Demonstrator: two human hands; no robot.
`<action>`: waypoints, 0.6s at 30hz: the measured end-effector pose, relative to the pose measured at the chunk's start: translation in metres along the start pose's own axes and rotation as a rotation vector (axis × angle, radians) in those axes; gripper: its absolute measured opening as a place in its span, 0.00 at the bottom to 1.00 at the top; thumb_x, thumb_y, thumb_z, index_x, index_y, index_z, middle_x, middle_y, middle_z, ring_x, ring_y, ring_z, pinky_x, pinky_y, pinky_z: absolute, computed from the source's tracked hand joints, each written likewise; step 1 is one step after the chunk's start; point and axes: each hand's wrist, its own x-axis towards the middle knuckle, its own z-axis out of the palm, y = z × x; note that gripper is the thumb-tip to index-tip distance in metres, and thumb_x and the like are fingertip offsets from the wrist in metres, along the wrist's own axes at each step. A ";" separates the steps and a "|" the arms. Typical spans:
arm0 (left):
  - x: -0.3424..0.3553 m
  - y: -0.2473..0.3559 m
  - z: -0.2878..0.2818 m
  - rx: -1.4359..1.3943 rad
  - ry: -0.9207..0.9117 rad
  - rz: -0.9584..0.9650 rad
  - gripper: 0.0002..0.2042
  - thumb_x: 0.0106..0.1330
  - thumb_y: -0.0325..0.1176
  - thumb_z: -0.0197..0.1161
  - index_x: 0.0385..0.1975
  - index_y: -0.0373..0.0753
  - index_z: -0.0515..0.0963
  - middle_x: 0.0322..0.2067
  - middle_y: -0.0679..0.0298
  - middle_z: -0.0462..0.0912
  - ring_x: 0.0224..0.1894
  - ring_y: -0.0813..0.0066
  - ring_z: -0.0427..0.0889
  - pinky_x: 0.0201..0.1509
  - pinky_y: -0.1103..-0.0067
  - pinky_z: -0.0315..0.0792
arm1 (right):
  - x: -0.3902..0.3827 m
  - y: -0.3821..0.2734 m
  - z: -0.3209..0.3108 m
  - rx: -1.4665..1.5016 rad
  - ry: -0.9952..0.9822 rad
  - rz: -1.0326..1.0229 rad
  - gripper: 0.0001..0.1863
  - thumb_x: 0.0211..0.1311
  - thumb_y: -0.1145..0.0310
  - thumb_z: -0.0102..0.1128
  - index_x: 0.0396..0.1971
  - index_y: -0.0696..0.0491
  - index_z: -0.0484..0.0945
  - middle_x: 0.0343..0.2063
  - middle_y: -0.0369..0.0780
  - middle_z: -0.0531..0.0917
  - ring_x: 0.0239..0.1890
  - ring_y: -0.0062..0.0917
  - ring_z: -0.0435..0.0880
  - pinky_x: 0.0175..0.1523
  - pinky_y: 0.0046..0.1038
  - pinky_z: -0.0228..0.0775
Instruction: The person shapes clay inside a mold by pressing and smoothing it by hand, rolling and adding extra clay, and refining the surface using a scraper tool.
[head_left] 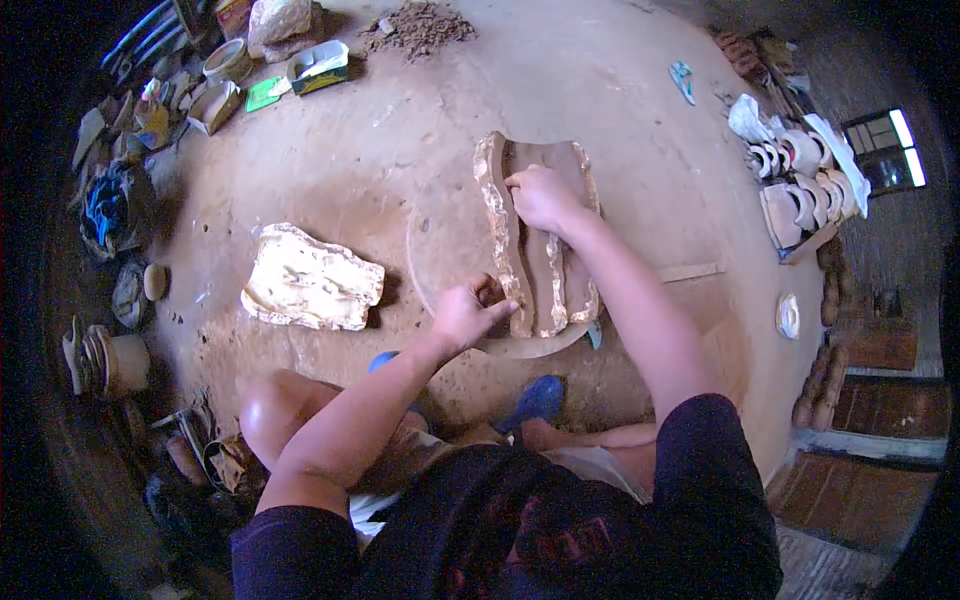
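A long mould [553, 285] with pale, crusty rims and brown clay in its channels lies on a round board [444, 241]. My right hand [545, 200] is at its upper part, fingers curled against the clay inside; what they hold, if anything, is hidden. My left hand [470, 315] is at the lower left edge, fingers curled and thumb reaching to the rim, with something dark at the fingertips that I cannot make out. A white, rough-edged mould piece [310, 275] lies to the left. A small blue-green tool [594, 336] lies below the mould's right corner.
Boxes [318, 70], tubs [226, 58] and a clay heap [415, 30] line the back. Stacked moulds [810, 195] and sandals [682, 82] are at the right, containers and bags [105, 215] at the left. A flat wooden strip [690, 271] lies right of the board.
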 end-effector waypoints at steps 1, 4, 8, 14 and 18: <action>-0.001 0.002 -0.001 -0.057 -0.006 0.009 0.22 0.60 0.51 0.76 0.37 0.36 0.81 0.25 0.55 0.83 0.27 0.65 0.81 0.37 0.69 0.77 | 0.004 0.000 0.000 0.001 -0.006 -0.002 0.16 0.63 0.66 0.56 0.42 0.57 0.87 0.41 0.52 0.87 0.46 0.48 0.85 0.54 0.42 0.76; -0.001 -0.002 -0.008 -0.077 -0.011 0.011 0.22 0.61 0.50 0.75 0.37 0.35 0.80 0.26 0.53 0.84 0.29 0.61 0.83 0.38 0.67 0.78 | 0.007 -0.009 -0.008 0.016 -0.369 0.177 0.19 0.64 0.69 0.50 0.46 0.59 0.86 0.42 0.56 0.87 0.47 0.48 0.87 0.54 0.41 0.78; -0.001 -0.003 -0.009 -0.134 -0.064 -0.028 0.21 0.61 0.48 0.75 0.38 0.35 0.80 0.28 0.49 0.84 0.31 0.56 0.85 0.40 0.65 0.78 | -0.036 -0.014 0.006 0.145 -0.331 0.258 0.19 0.64 0.68 0.49 0.47 0.60 0.86 0.43 0.57 0.87 0.48 0.49 0.87 0.56 0.41 0.77; 0.008 -0.017 -0.012 -0.112 -0.093 0.017 0.19 0.63 0.46 0.74 0.41 0.36 0.81 0.31 0.51 0.87 0.32 0.61 0.86 0.43 0.65 0.79 | -0.094 -0.043 0.016 0.145 -0.268 0.219 0.16 0.62 0.68 0.50 0.37 0.62 0.84 0.36 0.58 0.85 0.41 0.54 0.86 0.51 0.51 0.78; 0.012 -0.015 -0.015 -0.091 -0.039 0.041 0.18 0.60 0.45 0.76 0.37 0.36 0.81 0.25 0.52 0.82 0.27 0.58 0.80 0.38 0.66 0.76 | -0.132 -0.045 0.028 -0.045 -0.350 0.093 0.17 0.63 0.67 0.51 0.44 0.62 0.81 0.35 0.52 0.85 0.39 0.50 0.87 0.47 0.49 0.80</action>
